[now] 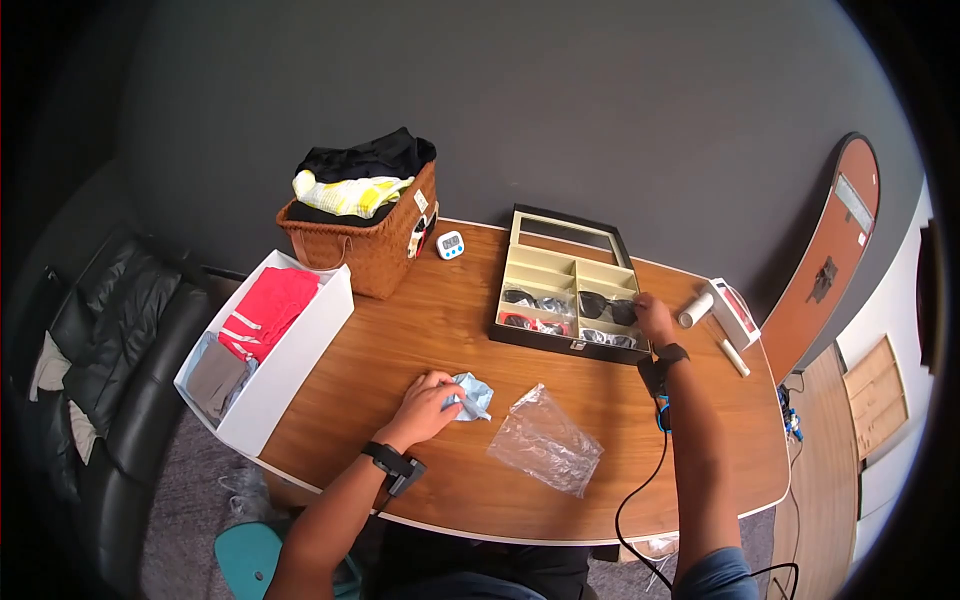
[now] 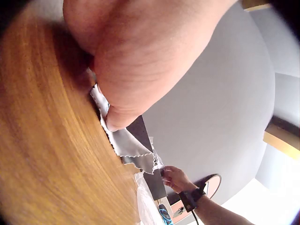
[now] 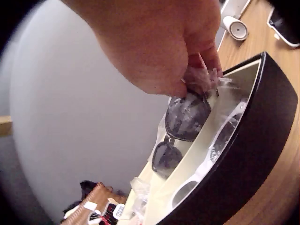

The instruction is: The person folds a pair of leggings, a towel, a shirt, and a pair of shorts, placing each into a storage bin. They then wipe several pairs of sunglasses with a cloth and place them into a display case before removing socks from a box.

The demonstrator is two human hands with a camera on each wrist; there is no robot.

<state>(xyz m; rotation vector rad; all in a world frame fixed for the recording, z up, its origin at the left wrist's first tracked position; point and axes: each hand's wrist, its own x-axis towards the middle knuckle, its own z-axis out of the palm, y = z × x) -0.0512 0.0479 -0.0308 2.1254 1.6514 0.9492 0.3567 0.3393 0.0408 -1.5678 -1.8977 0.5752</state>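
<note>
So your right hand (image 1: 655, 320) is pinching the dark sunglasses (image 3: 187, 117) by one end, with clear plastic bunched up at your fingertips. They're at the right side of the display case (image 1: 540, 343), in the second row from its front edge. Your left hand (image 1: 422, 412) has its fingers curled on the pale blue cloth (image 1: 476, 398), thumb pressed on it, down on the worktop (image 1: 400, 335) left of the middle and toward the near edge. Just right of the cloth you've got a crinkly clear bag (image 1: 547, 442) lying flat. The case sits closer to the far edge, windowed lid (image 1: 565, 238) tipped open at the back. White-framed glasses (image 1: 608, 339) are in the front right compartment, a red-framed pair (image 1: 535, 324) is front left, and bagged dark glasses (image 1: 535, 299) are right behind that pair. Near the right edge there's a white cylinder (image 1: 695, 310) beside a small white box (image 1: 735, 313), plus a white stick (image 1: 735, 358). Over at the left edge is your long white bin (image 1: 290, 375) of folded clothes (image 1: 268, 312), then a brown basket (image 1: 350, 263) piled with more clothing, and a little timer (image 1: 450, 245) next to it by the far edge.
</note>
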